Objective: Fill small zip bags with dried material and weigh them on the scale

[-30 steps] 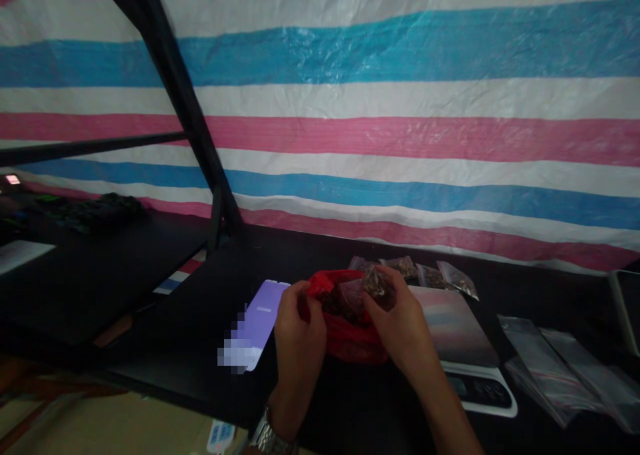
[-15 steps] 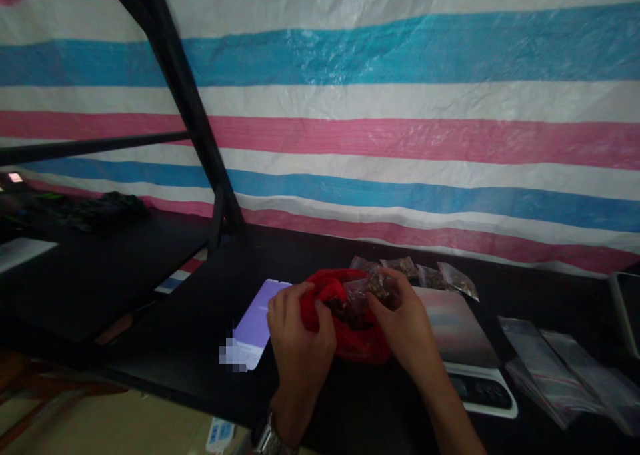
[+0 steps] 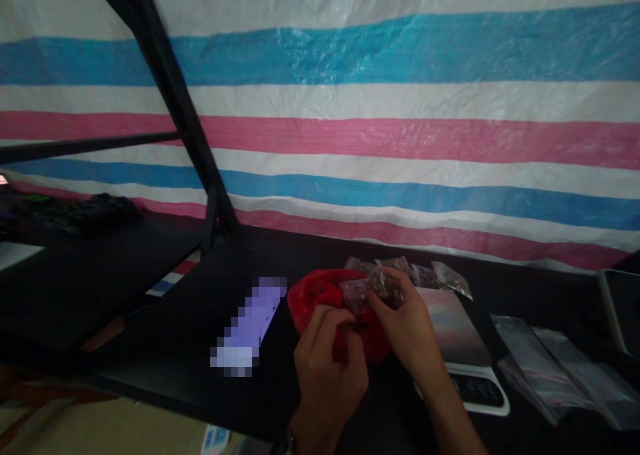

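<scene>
My right hand [image 3: 409,322] grips a small clear zip bag [image 3: 356,294] with brown, dried-looking bits bunched at one end. The bag is tilted over an open red plastic bag [image 3: 306,294]. Thumb and fingers of my left hand [image 3: 330,355] are drawn together in a pinch above the red bag's near side. A dark speck shows at those fingertips, too small to name. My left hand covers most of what lies in the red bag. Just right of it sits a flat digital scale [image 3: 457,325], partly behind my right hand and forearm.
Several filled zip bags [image 3: 453,280] lie in a row behind the scale. Flat unfilled zip bags [image 3: 543,365] are spread to its right. A lit, blurred-out phone [image 3: 250,328] lies left of the red bag. A black frame post [image 3: 175,102] rises at the left, before a striped sheet [image 3: 400,142].
My left hand has moved right and nearer to me, from the red bag's left rim to over its near side, its fingers closing to a pinch. My right hand still holds the zip bag.
</scene>
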`<state>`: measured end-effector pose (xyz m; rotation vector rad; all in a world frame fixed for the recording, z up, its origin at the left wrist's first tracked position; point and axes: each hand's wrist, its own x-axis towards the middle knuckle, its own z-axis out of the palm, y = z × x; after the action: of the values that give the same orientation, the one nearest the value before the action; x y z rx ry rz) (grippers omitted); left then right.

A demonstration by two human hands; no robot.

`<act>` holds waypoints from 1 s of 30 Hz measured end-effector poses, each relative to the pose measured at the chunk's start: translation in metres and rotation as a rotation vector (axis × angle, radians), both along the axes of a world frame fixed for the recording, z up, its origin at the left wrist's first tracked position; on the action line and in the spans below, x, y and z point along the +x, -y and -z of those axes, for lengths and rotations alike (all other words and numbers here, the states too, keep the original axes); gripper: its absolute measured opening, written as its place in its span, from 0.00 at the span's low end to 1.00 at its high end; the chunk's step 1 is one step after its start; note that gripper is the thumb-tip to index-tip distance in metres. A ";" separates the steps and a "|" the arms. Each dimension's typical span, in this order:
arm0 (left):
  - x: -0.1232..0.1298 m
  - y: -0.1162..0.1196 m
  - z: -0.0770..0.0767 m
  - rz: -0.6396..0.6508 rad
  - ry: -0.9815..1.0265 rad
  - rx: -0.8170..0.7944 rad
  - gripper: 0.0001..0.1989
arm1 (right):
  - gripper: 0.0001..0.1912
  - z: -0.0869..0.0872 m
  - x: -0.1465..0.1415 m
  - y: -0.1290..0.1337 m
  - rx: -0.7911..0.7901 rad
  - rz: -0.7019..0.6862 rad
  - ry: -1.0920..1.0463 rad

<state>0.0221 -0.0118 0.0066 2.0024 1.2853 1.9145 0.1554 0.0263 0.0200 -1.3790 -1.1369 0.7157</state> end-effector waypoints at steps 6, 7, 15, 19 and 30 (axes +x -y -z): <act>0.001 -0.009 0.011 -0.105 -0.048 -0.169 0.08 | 0.26 -0.006 0.011 0.000 -0.023 0.011 -0.212; 0.001 -0.010 0.012 -0.127 -0.067 -0.193 0.08 | 0.27 -0.007 0.011 0.002 -0.029 0.010 -0.240; 0.007 -0.014 0.016 -0.197 -0.157 -0.243 0.07 | 0.31 -0.013 0.004 0.009 -0.065 -0.012 -0.527; 0.008 -0.017 0.018 -0.122 -0.040 -0.167 0.06 | 0.29 -0.015 -0.007 0.013 -0.095 -0.133 -0.677; 0.006 -0.022 0.010 -0.089 0.087 -0.047 0.09 | 0.18 -0.017 0.024 0.018 0.139 -0.069 0.152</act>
<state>0.0278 0.0103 -0.0031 1.8477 1.4060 1.9662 0.1798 0.0081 0.0369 -1.2991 -1.3345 0.5761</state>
